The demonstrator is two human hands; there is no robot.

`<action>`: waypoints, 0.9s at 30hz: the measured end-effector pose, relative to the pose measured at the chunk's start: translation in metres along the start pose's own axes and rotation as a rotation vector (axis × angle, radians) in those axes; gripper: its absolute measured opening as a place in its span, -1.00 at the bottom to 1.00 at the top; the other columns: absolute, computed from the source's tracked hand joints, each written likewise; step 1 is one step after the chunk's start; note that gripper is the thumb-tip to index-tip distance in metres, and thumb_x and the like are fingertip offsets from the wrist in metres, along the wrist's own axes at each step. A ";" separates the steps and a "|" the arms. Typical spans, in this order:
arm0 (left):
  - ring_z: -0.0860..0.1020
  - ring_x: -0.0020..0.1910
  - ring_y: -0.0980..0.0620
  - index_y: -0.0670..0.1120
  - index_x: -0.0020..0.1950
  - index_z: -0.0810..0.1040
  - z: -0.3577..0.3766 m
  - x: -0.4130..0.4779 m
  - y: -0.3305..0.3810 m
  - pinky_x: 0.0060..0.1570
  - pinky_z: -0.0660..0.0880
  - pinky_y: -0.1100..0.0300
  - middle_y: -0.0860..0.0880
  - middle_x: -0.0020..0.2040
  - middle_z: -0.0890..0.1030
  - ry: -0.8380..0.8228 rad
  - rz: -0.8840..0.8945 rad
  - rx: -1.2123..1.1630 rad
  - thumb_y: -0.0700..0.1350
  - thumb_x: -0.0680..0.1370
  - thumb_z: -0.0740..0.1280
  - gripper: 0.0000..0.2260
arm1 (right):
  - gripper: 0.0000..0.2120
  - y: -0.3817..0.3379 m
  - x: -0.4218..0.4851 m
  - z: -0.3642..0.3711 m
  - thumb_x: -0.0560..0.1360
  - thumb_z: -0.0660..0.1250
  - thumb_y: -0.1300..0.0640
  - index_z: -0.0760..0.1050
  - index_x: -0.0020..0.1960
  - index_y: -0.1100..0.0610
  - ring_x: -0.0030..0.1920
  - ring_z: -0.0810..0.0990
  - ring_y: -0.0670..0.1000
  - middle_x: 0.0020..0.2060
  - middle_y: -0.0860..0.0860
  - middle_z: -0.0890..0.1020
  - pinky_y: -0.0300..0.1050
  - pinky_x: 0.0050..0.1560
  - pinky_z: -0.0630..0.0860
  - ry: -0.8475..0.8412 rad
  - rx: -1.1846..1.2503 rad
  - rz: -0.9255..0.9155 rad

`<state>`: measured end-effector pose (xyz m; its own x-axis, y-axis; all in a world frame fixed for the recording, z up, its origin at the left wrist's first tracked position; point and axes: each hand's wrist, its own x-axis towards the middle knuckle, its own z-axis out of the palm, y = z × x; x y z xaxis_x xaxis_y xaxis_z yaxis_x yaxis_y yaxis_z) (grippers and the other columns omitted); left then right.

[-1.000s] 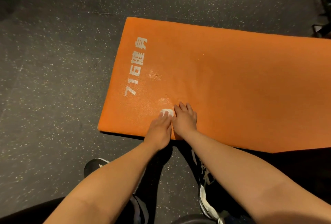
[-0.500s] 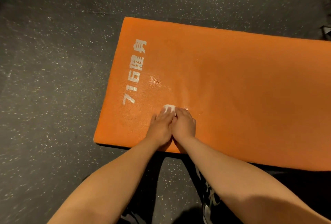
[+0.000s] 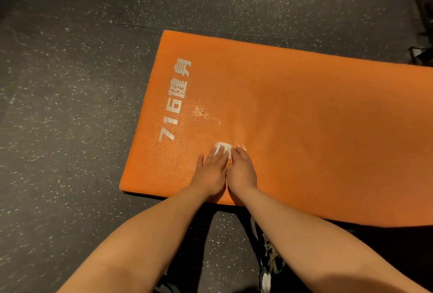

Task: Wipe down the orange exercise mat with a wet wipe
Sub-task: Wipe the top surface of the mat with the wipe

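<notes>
Head view: dark speckled gym floor (image 3: 70, 128), and the orange mat (image 3: 316, 128) lies flat on it, white lettering (image 3: 175, 100) by its left end. Both hands sit side by side, touching, close to the mat's near-left corner. Left hand (image 3: 212, 173) is flat, fingers together, pressing the wet wipe (image 3: 222, 147) down. Right hand (image 3: 242, 172) has its fingers curled at the wipe's right edge; can't tell if they're pinching it. A laced shoe (image 3: 269, 267) shows beside the right forearm.
</notes>
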<state>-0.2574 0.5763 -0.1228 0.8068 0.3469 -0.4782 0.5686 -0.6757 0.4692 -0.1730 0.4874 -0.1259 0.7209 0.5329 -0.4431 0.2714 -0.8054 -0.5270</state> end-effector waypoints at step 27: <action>0.37 0.47 -0.09 -0.12 0.53 0.37 0.026 -0.112 -0.003 0.41 0.25 0.17 -0.11 0.51 0.40 0.160 -0.159 -0.338 -0.27 0.63 0.22 -0.56 | -0.50 -0.014 -0.081 -0.019 0.64 0.21 0.18 0.27 0.56 0.11 0.50 0.25 0.15 0.49 0.10 0.37 -0.02 0.48 0.24 -0.258 -0.260 -0.189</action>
<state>-0.3537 0.5224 -0.0903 0.7044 0.5443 -0.4556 0.6874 -0.3631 0.6290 -0.2228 0.4504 -0.0690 0.4678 0.6988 -0.5411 0.5599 -0.7080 -0.4304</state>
